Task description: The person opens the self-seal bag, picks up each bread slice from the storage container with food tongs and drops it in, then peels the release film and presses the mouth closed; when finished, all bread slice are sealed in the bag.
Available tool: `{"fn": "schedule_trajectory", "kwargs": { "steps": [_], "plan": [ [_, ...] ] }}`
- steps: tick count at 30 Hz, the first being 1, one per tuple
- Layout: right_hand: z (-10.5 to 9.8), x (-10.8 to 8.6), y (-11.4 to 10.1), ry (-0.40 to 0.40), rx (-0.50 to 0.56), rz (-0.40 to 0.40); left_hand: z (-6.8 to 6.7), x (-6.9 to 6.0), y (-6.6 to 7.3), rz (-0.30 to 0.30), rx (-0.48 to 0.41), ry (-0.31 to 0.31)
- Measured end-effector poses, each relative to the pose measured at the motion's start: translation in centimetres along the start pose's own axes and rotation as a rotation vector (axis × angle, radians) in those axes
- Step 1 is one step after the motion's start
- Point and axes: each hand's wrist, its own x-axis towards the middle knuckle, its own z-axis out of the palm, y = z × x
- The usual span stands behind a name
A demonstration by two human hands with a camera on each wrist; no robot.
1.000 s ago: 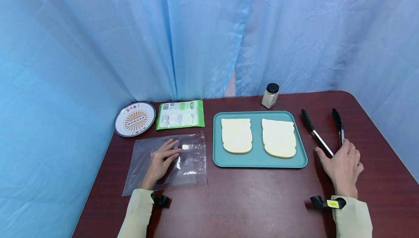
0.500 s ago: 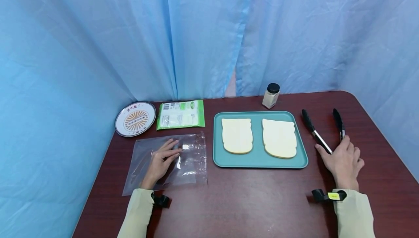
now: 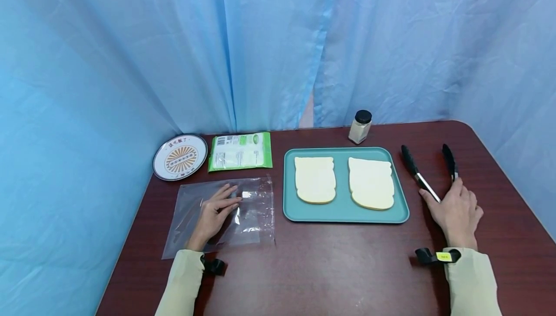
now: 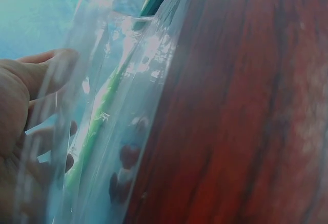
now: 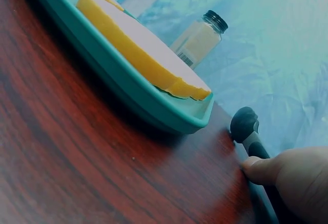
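My left hand point(image 3: 213, 217) rests with relaxed, spread fingers on a clear plastic bag point(image 3: 256, 222) lying flat at the left. In the left wrist view its film point(image 4: 138, 70) overlaps part of the hand point(image 4: 31, 111). At the right, my right hand point(image 3: 458, 214) grips black-and-silver tongs point(image 3: 427, 186), thumb at the left arm and fingers over the right arm. The tongs' tips point away and stand apart; their handle end is hidden under the palm. The right wrist view shows the thumb point(image 5: 261, 170) against one arm of the tongs point(image 5: 253, 143).
A teal tray point(image 3: 343, 215) with two bread slices point(image 3: 315, 181) point(image 3: 371, 183) lies between the hands. Behind stand a black-lidded jar point(image 3: 360, 128), a green-and-white packet point(image 3: 240, 152) and a patterned plate point(image 3: 180, 158). Blue curtains point(image 3: 269, 50) hang beyond the table's back edge.
My right hand has slid slightly forward along the tongs, which lie almost where they were. My left hand and the bag have not visibly moved.
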Motion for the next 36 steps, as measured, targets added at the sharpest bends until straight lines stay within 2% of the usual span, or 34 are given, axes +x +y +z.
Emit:
{"fn": "schedule_trajectory", "kwargs": {
  "steps": [12, 20, 26, 32, 36],
  "plan": [
    [-0.5, -0.3, 0.0, 0.063, -0.035, -0.032, 0.1, 0.1, 0.0, -0.003, 0.003, -0.001],
    [-1.4, -1.5, -0.7, 0.009, 0.014, 0.034, 0.2, 0.1, 0.0, 0.002, 0.009, 0.006],
    [-2.6, -3.0, -1.3, 0.005, 0.075, 0.077, 0.3, 0.1, 0.0, 0.009, 0.004, 0.006],
    [-3.2, -4.5, -2.1, -0.043, 0.086, 0.113, 0.4, 0.2, 0.2, 0.028, 0.008, 0.022],
    [-3.3, -5.6, -2.7, -0.048, 0.075, 0.138, 0.4, 0.2, 0.2, 0.036, 0.018, 0.028]
  ]
}}
